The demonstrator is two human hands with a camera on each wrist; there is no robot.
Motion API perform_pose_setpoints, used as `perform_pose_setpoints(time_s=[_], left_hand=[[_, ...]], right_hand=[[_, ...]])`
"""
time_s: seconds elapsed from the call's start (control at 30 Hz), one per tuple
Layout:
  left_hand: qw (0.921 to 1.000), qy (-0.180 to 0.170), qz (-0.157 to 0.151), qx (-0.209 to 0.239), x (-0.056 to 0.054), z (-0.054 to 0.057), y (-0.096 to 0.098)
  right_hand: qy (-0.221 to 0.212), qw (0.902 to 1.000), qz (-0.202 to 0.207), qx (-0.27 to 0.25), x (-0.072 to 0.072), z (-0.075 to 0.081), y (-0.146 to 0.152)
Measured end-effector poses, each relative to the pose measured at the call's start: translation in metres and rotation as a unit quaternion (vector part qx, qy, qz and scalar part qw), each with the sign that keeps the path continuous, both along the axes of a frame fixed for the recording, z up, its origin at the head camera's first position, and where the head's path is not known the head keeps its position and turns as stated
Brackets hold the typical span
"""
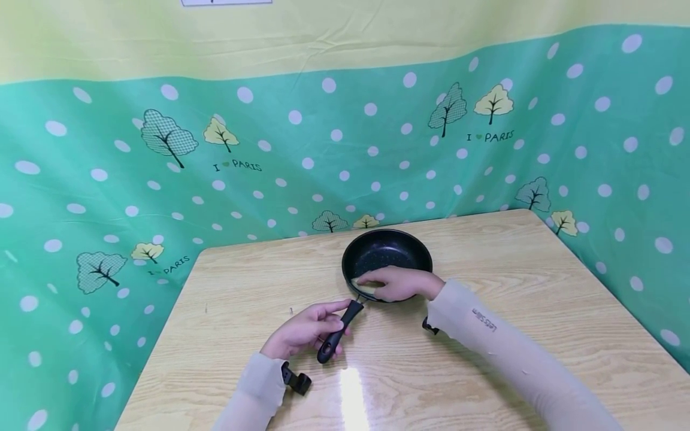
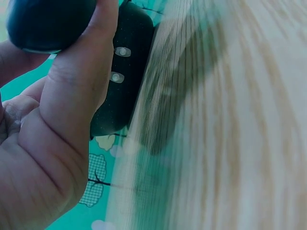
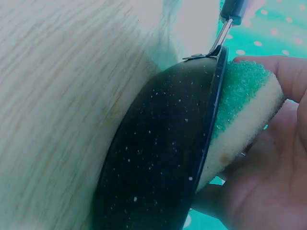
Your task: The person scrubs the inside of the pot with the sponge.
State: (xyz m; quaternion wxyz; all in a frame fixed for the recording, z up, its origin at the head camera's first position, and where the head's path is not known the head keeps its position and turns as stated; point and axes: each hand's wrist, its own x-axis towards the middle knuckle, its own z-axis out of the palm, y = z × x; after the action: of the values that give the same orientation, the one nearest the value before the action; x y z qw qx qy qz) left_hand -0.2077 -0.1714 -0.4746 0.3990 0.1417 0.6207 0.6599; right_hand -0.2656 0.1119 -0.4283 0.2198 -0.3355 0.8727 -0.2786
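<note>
A black frying pan (image 1: 385, 254) lies on the wooden table, its handle (image 1: 330, 345) pointing toward me and slightly left. My left hand (image 1: 304, 329) grips that handle, thumb on top and fingers beneath. In the left wrist view, the handle's end (image 2: 50, 24) looms close, with the pan's riveted outer wall (image 2: 132, 28) beyond. My right hand (image 1: 400, 283) reaches into the pan on its near side, by the handle joint. It holds a sponge (image 3: 244, 115) with a green scouring layer and a cream layer. The pan's rim hides the sponge's lower part in the right wrist view.
The pale wood-grain table (image 1: 259, 281) extends around the pan on all sides. A green and yellow printed curtain (image 1: 323, 149) hangs behind the table and along its sides. A bright light reflection shows on the tabletop near the front.
</note>
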Motion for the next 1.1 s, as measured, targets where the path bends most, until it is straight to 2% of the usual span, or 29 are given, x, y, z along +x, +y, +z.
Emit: perform_pose_setpoints(time_s=[0.23,0.47,1.1], left_hand=[[1.0000,-0.001,0.001,-0.001,-0.001,0.000,0.000],[0.9999,0.009,-0.013,0.004,-0.001,-0.002,-0.001],[0.9999,0.011,-0.008,-0.002,-0.001,-0.001,-0.001]], right_hand=[[0.006,1.0000,-0.007,0.000,-0.003,-0.004,-0.004],[-0.008,0.9994,-0.030,-0.014,-0.004,-0.005,-0.009],[-0.039,0.9947,-0.082,-0.049,-0.010,-0.011,-0.019]])
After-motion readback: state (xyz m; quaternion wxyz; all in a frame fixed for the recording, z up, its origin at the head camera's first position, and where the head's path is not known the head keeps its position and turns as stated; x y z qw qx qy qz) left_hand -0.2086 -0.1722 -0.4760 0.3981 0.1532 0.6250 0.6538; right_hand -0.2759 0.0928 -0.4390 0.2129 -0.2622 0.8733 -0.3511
